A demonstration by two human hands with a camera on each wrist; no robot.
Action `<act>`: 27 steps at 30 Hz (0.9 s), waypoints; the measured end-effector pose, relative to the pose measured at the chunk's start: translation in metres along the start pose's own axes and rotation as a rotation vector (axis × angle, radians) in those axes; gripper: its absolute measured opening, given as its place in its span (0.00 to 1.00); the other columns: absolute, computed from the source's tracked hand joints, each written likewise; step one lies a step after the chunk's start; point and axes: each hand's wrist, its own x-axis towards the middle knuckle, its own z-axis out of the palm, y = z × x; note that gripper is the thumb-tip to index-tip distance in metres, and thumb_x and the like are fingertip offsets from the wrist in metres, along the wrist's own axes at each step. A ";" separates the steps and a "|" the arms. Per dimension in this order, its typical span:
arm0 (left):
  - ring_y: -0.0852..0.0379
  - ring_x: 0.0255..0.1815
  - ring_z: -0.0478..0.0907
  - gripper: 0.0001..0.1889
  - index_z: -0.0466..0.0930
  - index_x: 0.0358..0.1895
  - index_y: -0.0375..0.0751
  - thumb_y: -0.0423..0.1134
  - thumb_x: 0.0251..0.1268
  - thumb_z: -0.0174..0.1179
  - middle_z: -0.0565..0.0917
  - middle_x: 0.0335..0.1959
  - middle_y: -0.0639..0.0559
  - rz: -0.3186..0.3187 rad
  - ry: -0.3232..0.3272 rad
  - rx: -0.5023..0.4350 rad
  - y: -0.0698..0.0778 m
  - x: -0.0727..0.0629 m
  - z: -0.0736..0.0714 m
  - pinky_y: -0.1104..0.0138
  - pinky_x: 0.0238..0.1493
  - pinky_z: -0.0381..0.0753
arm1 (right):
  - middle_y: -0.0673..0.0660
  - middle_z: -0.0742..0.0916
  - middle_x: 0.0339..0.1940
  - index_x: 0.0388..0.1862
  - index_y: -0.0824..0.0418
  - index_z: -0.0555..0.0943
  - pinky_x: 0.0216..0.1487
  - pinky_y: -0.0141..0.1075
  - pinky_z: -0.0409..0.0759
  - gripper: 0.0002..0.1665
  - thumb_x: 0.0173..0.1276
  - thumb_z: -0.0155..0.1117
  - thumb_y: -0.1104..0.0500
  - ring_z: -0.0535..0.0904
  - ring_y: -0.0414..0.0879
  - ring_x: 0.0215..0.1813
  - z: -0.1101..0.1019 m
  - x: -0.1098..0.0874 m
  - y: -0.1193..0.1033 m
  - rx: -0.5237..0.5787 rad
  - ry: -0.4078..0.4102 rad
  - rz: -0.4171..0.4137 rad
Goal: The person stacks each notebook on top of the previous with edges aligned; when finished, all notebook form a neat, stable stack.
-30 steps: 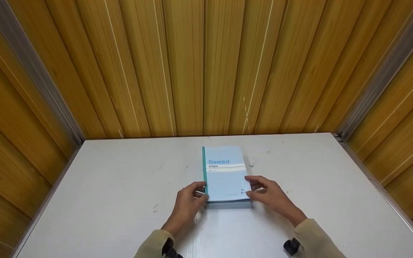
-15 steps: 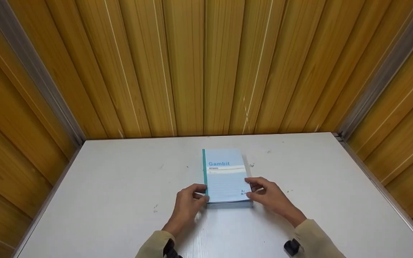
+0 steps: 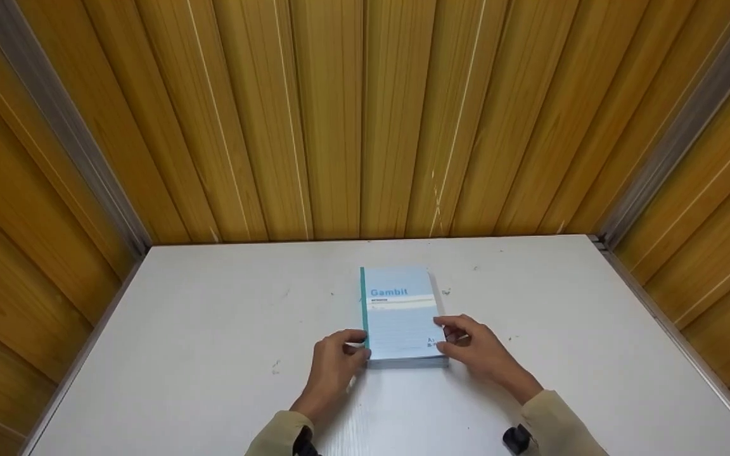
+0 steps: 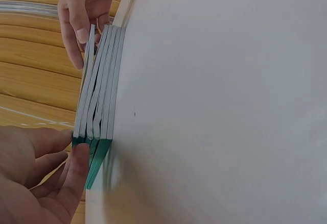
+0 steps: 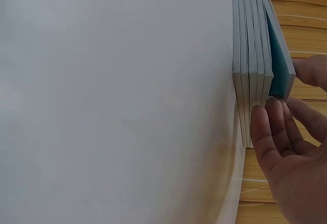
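A light-blue notebook point(image 3: 402, 323) with a green spine and the word "Gambit" lies on top of a stack of similar notebooks point(image 4: 108, 96). My left hand point(image 3: 333, 367) holds the top notebook by its green spine near the front corner, finger and thumb close together. On the opposite side my right hand point(image 3: 482, 351) pinches its right edge, thumb on the cover edge and other fingers against the stack's side. In the right wrist view the top notebook point(image 5: 284, 53) tilts up at that edge, leaving a wedge-shaped gap above the pile.
The stack stands on a white table point(image 3: 225, 316) with small dark marks. Wood-patterned panels point(image 3: 327, 126) rise behind the table and at both sides, with grey metal posts point(image 3: 67, 126) at the corners. Dark straps show at both beige sleeves point(image 3: 561, 421).
The top notebook has slid slightly toward me and sits lower, with less of the stack's front showing beneath it. Both hands have moved a little nearer with it, keeping their grip.
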 end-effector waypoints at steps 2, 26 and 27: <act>0.54 0.42 0.88 0.17 0.86 0.56 0.28 0.21 0.64 0.69 0.88 0.51 0.40 0.005 0.004 -0.005 0.000 -0.001 0.001 0.67 0.40 0.87 | 0.56 0.84 0.51 0.68 0.66 0.81 0.54 0.36 0.83 0.28 0.72 0.73 0.60 0.80 0.48 0.50 0.000 -0.001 0.000 -0.003 0.002 0.006; 0.51 0.44 0.88 0.14 0.86 0.55 0.30 0.25 0.67 0.70 0.88 0.51 0.41 0.060 0.024 0.042 -0.006 -0.003 0.006 0.65 0.43 0.88 | 0.58 0.82 0.51 0.68 0.68 0.80 0.53 0.33 0.82 0.29 0.71 0.75 0.62 0.79 0.48 0.49 0.000 -0.003 0.004 0.037 0.006 0.021; 0.51 0.44 0.88 0.14 0.86 0.55 0.30 0.25 0.67 0.70 0.88 0.51 0.42 0.056 0.023 0.042 -0.006 -0.003 0.007 0.65 0.43 0.88 | 0.58 0.82 0.50 0.68 0.68 0.80 0.53 0.33 0.82 0.29 0.71 0.75 0.62 0.79 0.48 0.49 0.001 -0.004 0.004 0.039 0.009 0.023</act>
